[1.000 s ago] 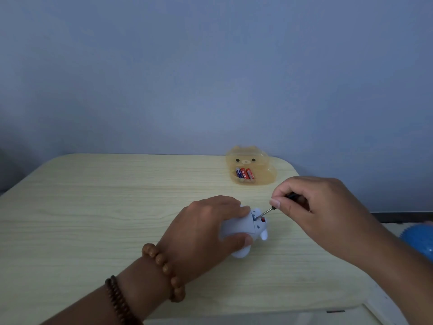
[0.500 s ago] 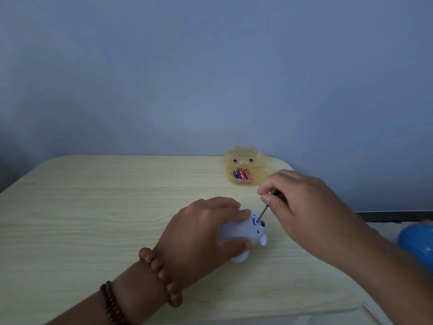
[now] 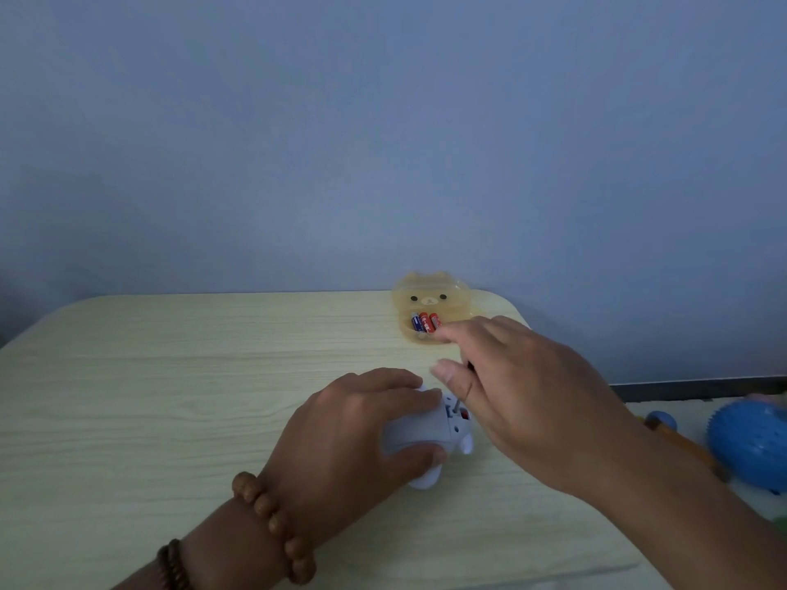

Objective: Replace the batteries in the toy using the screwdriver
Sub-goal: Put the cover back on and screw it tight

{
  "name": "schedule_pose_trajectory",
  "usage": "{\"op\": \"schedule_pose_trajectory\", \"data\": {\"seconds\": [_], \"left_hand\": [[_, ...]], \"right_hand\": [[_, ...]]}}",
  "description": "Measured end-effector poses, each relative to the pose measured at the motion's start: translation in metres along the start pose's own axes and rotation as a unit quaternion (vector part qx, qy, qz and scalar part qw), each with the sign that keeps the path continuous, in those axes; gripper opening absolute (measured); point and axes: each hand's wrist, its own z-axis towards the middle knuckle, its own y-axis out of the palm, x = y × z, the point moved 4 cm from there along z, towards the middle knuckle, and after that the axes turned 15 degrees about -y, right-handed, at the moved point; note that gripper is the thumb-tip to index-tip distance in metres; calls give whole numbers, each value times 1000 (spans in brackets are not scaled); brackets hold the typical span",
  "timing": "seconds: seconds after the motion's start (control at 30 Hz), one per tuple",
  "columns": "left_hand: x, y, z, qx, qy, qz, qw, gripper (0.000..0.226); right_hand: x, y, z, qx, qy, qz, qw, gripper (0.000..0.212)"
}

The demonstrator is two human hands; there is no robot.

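From the head camera: the left hand [image 3: 353, 432] wraps its fingers and thumb round the pale blue toy [image 3: 419, 427], pinning it on the wooden table [image 3: 170, 376] near the front edge. The right hand [image 3: 524, 393] grips the screwdriver [image 3: 458, 405], tip down at the toy's open end. Beyond the hands, batteries [image 3: 424, 322] lie in a yellow bear-shaped box [image 3: 430, 296].

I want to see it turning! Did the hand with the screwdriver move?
Yes. The right hand has swung left and farther back, toward the bear-shaped box; its fingers now overlap the box's front edge in view.
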Motion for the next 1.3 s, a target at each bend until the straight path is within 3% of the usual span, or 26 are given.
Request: {"op": "schedule_pose_trajectory", "data": {"seconds": [0.13,0.33,0.5,0.6,0.83,1.03,1.17,1.3], "left_hand": [[-2,-1,1,8,-7,-14,1000,56],[-3,0,0,5,-12,-20,1000,56],[-3,-1,2,-5,-15,-25,1000,54],[-1,-2,2,-5,-14,-23,1000,55],[0,-2,2,-7,-13,-17,1000,57],[0,-2,3,-12,-15,-22,1000,56],[1,-2,2,-12,-13,-16,1000,56],[1,-1,2,-13,-12,-16,1000,57]], "right_hand": [[4,1,1,-3,2,15,1000,30],[3,3,0,-33,-10,54,998,48],[1,0,1,-14,-22,-8,1000,40],[6,3,2,-4,-7,33,999,37],[15,5,3,-28,23,125,991,70],[9,6,1,-56,13,103,993,42],[9,-2,5,-45,5,21,999,38],[12,5,5,-63,4,74,995,41]]}}
